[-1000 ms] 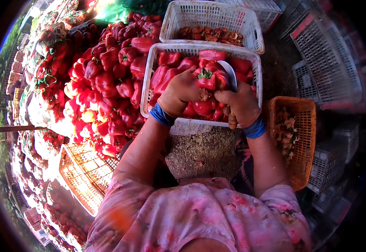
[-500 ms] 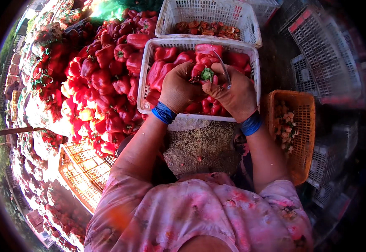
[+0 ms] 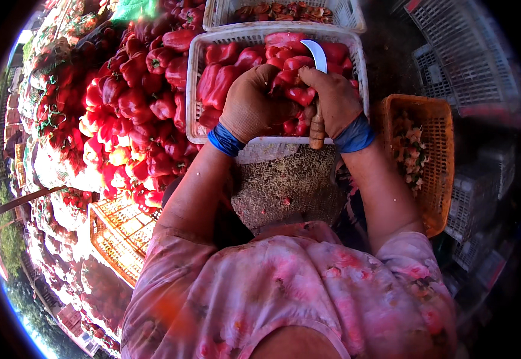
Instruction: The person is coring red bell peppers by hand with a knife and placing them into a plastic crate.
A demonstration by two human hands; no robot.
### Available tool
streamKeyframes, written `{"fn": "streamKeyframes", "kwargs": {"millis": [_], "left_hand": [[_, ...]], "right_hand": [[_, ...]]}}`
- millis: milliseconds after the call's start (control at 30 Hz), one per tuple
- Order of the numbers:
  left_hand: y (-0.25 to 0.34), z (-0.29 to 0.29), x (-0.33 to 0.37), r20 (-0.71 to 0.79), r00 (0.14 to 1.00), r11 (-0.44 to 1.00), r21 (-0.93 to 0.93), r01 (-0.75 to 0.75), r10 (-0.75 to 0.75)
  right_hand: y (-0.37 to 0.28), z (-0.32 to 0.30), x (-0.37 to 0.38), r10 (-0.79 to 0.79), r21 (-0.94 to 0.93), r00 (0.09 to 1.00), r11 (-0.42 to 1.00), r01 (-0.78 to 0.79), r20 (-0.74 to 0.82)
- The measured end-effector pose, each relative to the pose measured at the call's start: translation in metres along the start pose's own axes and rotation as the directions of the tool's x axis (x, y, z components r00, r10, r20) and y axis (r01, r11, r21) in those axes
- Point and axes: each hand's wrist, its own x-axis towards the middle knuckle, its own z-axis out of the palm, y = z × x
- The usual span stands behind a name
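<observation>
Both hands wear brown work gloves with blue bands at the wrists. My right hand point(image 3: 335, 99) is closed around a hooked knife point(image 3: 318, 57). Its curved blade points up and away, and its wooden handle sticks out below the palm. Facing it, my left hand point(image 3: 249, 106) curls round the left side of a red bell pepper point(image 3: 285, 79), its fingers partly hidden. Both hands are over the near part of a white plastic crate point(image 3: 193, 75) of red peppers. No green stem shows on the held pepper from this side.
A large heap of red bell peppers point(image 3: 131, 102) lies left of the crate. Beyond it, another white crate point(image 3: 351, 17) holds reddish scraps. An orange basket point(image 3: 441, 173) with pale trimmings stands at right, an orange crate point(image 3: 120, 230) at lower left. Stacked crates point(image 3: 470, 66) rise at far right.
The knife has turned in my right hand, so its blade now points away and its handle shows. The pepper's green stem end is no longer visible. The whole view has shifted slightly.
</observation>
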Motion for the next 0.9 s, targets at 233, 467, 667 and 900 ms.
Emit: {"fn": "streamKeyframes", "kwargs": {"millis": [233, 467, 667, 900], "left_hand": [[-0.073, 0.013, 0.027, 0.121, 0.989, 0.662, 0.735, -0.146, 0.084], [-0.119, 0.066, 0.014, 0.218, 0.976, 0.164, 0.964, -0.211, -0.023], [-0.105, 0.074, -0.008, 0.281, 0.96, 0.203, 0.939, -0.276, 0.005], [-0.127, 0.074, 0.025, 0.083, 0.996, 0.201, 0.976, -0.077, -0.019]], "right_hand": [[-0.024, -0.043, 0.014, -0.091, 0.26, 0.975, 0.955, 0.143, -0.201], [-0.035, -0.076, 0.01, -0.117, 0.277, 0.931, 0.935, 0.22, -0.345], [-0.046, -0.108, 0.005, -0.008, 0.358, 0.928, 0.921, 0.152, -0.373], [-0.049, -0.115, 0.004, -0.055, 0.422, 0.91, 0.873, 0.244, -0.412]]}}
